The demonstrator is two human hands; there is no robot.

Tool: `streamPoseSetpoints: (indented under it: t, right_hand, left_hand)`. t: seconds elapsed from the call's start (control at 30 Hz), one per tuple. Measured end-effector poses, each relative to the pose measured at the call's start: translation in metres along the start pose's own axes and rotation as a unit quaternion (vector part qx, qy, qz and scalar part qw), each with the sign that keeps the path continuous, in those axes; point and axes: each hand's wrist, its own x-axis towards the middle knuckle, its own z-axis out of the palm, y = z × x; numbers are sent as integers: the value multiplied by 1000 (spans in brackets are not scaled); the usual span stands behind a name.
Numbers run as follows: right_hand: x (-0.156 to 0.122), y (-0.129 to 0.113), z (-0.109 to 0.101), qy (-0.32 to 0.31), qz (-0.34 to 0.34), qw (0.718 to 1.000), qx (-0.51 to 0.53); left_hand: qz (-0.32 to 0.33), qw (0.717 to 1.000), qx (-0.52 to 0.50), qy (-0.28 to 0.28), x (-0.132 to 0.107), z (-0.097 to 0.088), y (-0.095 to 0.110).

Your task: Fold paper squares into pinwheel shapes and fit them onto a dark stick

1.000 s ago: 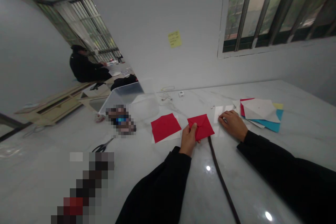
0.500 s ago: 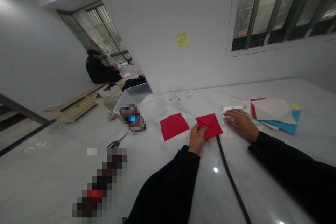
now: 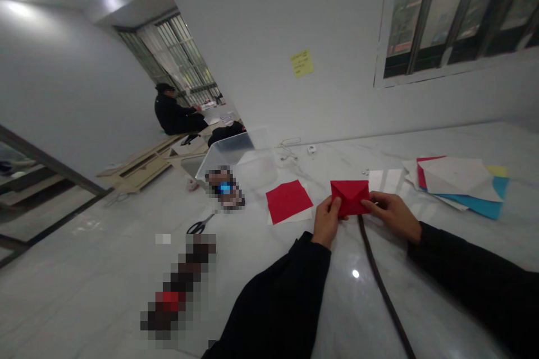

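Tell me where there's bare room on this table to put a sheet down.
Bare marble lies between the dark cable and the right sleeve, and behind the folded red paper, toward the wall. It is crowded at the left hand and right hand, and by the coloured paper stack.

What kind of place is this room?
Probably a craft workroom. The left hand and right hand hold folded red paper, with a pile of coloured paper and scissors nearby.

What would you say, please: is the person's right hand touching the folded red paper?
Touching. The head view shows the right hand with its fingertips on the right edge of the folded red paper.
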Motion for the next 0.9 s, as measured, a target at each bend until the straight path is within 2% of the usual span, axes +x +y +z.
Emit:
streamPoseSetpoints:
  t: [0.13,0.23,0.33,0.43,0.53,0.73,0.9]
  right_hand:
    - [1,7,2,-1,-6,1000,5]
    - [0,11,6,-1,3,999,-36]
    - [-1,11,6,40,-7,998,-49]
    - [-2,9,4,101,-21,995,-5]
    - [-2,5,4,112,-33,993,6]
    - [-4,-1,9,106,-76,985,-117]
    - [-5,0,5,137,-70,977,-146]
  left_hand:
    - [0,1000,21,-12,-1,-2,2]
    - [-2,1000,26,-14,-2,-4,3]
    - [-6,1000,25,-15,-2,-6,2]
    - [1,1000,24,-18,-2,-5,3]
    - [19,999,25,-6,-2,-4,4]
    - [-4,999,52,5,-4,-5,4]
    - [-10,1000,23,0,-5,-3,5]
